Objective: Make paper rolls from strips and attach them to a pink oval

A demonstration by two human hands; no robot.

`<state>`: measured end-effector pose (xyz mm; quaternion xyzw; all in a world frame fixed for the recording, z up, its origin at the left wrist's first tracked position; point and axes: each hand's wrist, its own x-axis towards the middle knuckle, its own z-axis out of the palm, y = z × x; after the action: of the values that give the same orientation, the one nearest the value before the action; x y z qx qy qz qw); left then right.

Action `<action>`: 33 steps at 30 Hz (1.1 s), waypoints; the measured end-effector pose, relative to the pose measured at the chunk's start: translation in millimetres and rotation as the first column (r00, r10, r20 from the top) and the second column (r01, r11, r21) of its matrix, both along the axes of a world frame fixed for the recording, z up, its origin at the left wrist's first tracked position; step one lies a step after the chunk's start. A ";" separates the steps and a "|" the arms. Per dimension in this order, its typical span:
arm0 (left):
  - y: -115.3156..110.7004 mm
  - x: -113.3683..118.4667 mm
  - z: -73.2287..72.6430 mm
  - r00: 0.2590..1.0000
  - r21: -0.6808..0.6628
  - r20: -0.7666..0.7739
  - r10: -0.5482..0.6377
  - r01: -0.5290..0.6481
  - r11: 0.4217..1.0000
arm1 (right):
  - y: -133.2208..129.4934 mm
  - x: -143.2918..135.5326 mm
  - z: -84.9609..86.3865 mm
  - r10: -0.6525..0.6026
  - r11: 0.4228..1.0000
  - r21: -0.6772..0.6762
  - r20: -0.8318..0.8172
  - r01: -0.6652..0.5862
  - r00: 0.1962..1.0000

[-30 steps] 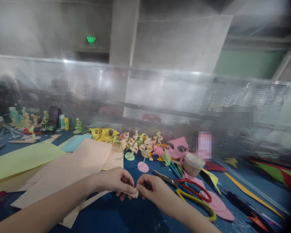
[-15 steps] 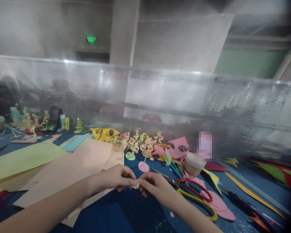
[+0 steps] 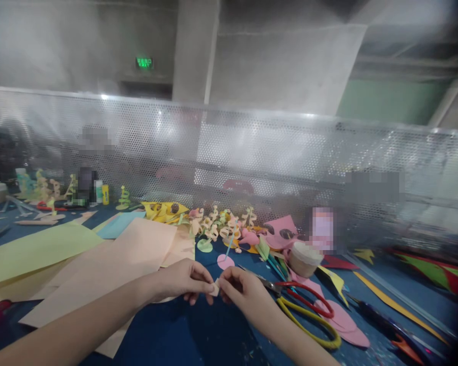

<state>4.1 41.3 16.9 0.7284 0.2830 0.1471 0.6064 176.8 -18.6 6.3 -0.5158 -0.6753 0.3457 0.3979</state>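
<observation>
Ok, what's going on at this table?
Someone's left hand and right hand meet over the blue table, pinching a small pale scrap. Red-and-yellow-handled scissors lie beside the right hand, unheld. Pale sheets spread out on the left, with small curled-paper pieces standing beyond the hands.

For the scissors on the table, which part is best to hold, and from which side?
Probably the red handle loop and yellow handle loop, from the near right side: they lie spread at that end of the scissors, while the blades point away to the far left, behind the right hand.
</observation>
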 end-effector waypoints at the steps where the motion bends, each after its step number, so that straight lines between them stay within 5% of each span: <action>1: 0.0 0.0 0.2 1.000 0.005 0.004 0.010 -0.010 1.000 | 0.1 -0.6 -0.4 -0.003 1.000 -0.001 -0.011 0.003 1.000; 8: -0.3 -0.3 2.2 1.000 0.056 0.005 0.008 -0.008 0.998 | 1.6 -2.5 -7.6 0.092 0.991 -0.076 -0.208 -0.110 0.974; 13: -0.2 -0.7 5.9 0.999 0.027 -0.046 0.002 0.000 1.000 | 5.4 0.4 -10.2 0.055 0.992 -0.094 -0.268 -0.083 0.962; 33: 1.1 -3.2 6.1 0.997 0.106 -0.072 -0.002 0.010 0.994 | 4.8 -1.0 -14.3 0.041 0.987 -0.141 -0.267 -0.081 0.963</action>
<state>0.9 42.4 23.0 0.7653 0.2939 0.1340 0.5568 175.8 -13.8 -8.0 -0.4729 -0.6038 0.4734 0.4332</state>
